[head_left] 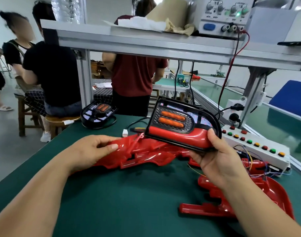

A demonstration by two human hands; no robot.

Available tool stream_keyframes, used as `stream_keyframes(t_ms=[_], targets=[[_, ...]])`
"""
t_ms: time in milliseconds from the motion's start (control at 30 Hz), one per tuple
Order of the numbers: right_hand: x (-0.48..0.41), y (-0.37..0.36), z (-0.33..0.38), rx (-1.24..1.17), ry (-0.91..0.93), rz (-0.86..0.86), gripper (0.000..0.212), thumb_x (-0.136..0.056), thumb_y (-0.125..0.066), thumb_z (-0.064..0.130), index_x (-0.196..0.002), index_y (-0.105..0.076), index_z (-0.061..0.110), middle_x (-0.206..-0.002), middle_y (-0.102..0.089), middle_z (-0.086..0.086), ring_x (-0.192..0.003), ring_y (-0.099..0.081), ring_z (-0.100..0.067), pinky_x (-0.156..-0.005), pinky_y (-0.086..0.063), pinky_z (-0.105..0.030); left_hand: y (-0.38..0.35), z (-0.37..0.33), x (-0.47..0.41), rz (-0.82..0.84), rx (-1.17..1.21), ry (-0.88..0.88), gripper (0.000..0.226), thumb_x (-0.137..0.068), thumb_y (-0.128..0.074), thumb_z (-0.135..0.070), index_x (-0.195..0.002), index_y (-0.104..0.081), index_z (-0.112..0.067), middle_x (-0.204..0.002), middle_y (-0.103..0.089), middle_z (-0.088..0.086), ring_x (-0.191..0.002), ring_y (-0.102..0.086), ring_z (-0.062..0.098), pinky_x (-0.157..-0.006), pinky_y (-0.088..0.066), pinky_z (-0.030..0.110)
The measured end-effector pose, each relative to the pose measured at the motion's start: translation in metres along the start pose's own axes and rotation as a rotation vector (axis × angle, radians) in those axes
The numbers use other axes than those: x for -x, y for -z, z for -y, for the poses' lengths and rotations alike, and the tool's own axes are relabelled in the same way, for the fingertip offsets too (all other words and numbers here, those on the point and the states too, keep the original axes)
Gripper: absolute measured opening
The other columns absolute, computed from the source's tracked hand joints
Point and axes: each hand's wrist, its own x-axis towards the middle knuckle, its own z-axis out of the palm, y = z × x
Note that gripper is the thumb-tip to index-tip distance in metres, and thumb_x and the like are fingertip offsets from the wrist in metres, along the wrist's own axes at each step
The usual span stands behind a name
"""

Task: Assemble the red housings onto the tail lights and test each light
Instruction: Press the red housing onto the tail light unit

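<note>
My right hand (216,158) grips a tail light (178,124) by its lower right corner and holds it tilted above the green table. The light has a black frame, two orange bars and a red lower strip. My left hand (93,149) pinches the left end of a long red housing (142,154) that lies on the table under the light. Another red housing (235,200) lies at the right, partly hidden by my right forearm. A second tail light (98,115) sits at the table's far edge.
A white test box (259,147) with coloured buttons and loose wires lies at the right. A white connector (125,132) on a black cable rests behind the housing. A power supply (223,16) stands on the overhead shelf. Several people sit or stand beyond the table.
</note>
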Motion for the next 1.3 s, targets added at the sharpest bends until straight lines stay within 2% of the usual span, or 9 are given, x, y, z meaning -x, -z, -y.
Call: stream_keyframes(t_ms=[100, 167, 333, 433, 600, 767, 967, 1100, 1300], targets=[[0.003, -0.001, 0.006, 0.091, 0.005, 0.015, 0.039, -0.073, -0.064, 0.031, -0.108, -0.057, 0.013, -0.085, -0.070, -0.004, -0.070, -0.068, -0.016, -0.059, -0.059, -0.033, -0.016, -0.012, -0.005, -0.108, -0.261, -0.097, 0.028, -0.091, -0.058, -0.042, -0.119, -0.060, -0.046, -0.112, -0.057, -0.017, -0.104, -0.054, -0.002, -0.091, -0.039, 0.011], [0.006, -0.005, 0.004, 0.202, 0.009, 0.062, 0.032, -0.073, -0.064, 0.029, -0.102, -0.059, 0.016, -0.081, -0.071, -0.001, -0.067, -0.067, -0.014, -0.060, -0.058, -0.034, -0.029, -0.027, -0.004, -0.243, 0.003, -0.114, 0.029, -0.087, -0.049, -0.054, -0.106, -0.068, -0.044, -0.109, -0.064, -0.013, -0.094, -0.059, -0.007, -0.075, -0.040, 0.005], [0.011, -0.011, 0.000, 0.287, -0.016, 0.258, 0.030, -0.077, -0.066, 0.027, -0.106, -0.059, 0.021, -0.090, -0.072, 0.001, -0.072, -0.066, -0.011, -0.068, -0.059, -0.037, -0.067, -0.052, 0.003, 0.160, 0.795, 0.049, 0.052, -0.080, -0.041, -0.068, -0.115, -0.069, -0.041, -0.117, -0.072, -0.002, -0.099, -0.072, 0.020, -0.083, -0.056, 0.050], [0.012, -0.011, 0.014, 0.407, -0.045, 0.339, 0.029, -0.080, -0.065, 0.031, -0.107, -0.058, 0.024, -0.088, -0.072, 0.009, -0.073, -0.068, -0.006, -0.064, -0.058, -0.027, -0.079, -0.054, 0.001, 0.100, 0.865, 0.098, 0.051, -0.080, -0.039, -0.070, -0.111, -0.071, -0.044, -0.114, -0.073, -0.007, -0.084, -0.074, 0.015, -0.074, -0.055, 0.042], [0.010, -0.007, 0.071, 1.082, 0.130, 0.166, 0.071, -0.066, -0.063, 0.060, -0.125, -0.057, 0.021, -0.108, -0.069, -0.003, -0.095, -0.068, -0.015, -0.086, -0.055, -0.031, -0.080, -0.049, -0.005, -0.060, 1.000, 0.151, 0.051, -0.081, -0.045, -0.068, -0.101, -0.076, -0.034, -0.100, -0.077, 0.004, -0.064, -0.073, 0.022, -0.059, -0.056, 0.046], [0.035, 0.014, 0.116, 1.433, 0.079, 0.413, 0.005, -0.080, -0.077, 0.026, -0.083, -0.075, 0.023, -0.083, -0.073, 0.001, -0.075, -0.066, -0.006, -0.072, -0.052, -0.019, -0.078, -0.045, -0.006, -0.067, 1.054, 0.144, 0.052, -0.092, -0.038, -0.066, -0.097, -0.078, -0.034, -0.103, -0.076, -0.001, -0.068, -0.074, 0.021, -0.057, -0.056, 0.046], [0.069, 0.065, 0.081, 2.067, -0.001, 0.630, 0.019, -0.075, -0.074, 0.041, -0.090, -0.070, 0.030, -0.097, -0.052, 0.017, -0.091, -0.049, 0.004, -0.083, -0.042, -0.016, -0.080, -0.045, -0.007, -0.041, 1.078, 0.136, 0.052, -0.094, -0.036, -0.064, -0.094, -0.079, -0.034, -0.101, -0.077, 0.002, -0.071, -0.075, 0.021, -0.062, -0.055, 0.040], [0.071, 0.074, 0.069, 2.001, 0.063, 0.595, 0.008, -0.078, -0.075, 0.034, -0.084, -0.071, 0.030, -0.105, -0.047, 0.017, -0.103, -0.043, 0.003, -0.092, -0.034, -0.012, -0.084, -0.050, -0.006, -0.099, 1.070, 0.126, 0.036, -0.094, -0.041, -0.062, -0.095, -0.072, -0.044, -0.092, -0.078, 0.000, -0.062, -0.073, 0.021, -0.054, -0.054, 0.042], [0.069, 0.058, 0.114, 1.148, 0.062, 0.428, 0.019, -0.083, -0.071, 0.031, -0.082, -0.063, 0.014, -0.101, -0.071, -0.001, -0.092, -0.063, -0.019, -0.077, -0.049, -0.023, -0.082, -0.052, -0.006, -0.195, 1.091, 0.047, 0.021, -0.096, -0.043, -0.056, -0.106, -0.059, -0.047, -0.096, -0.077, 0.005, -0.076, -0.075, 0.029, -0.053, -0.055, 0.049]])
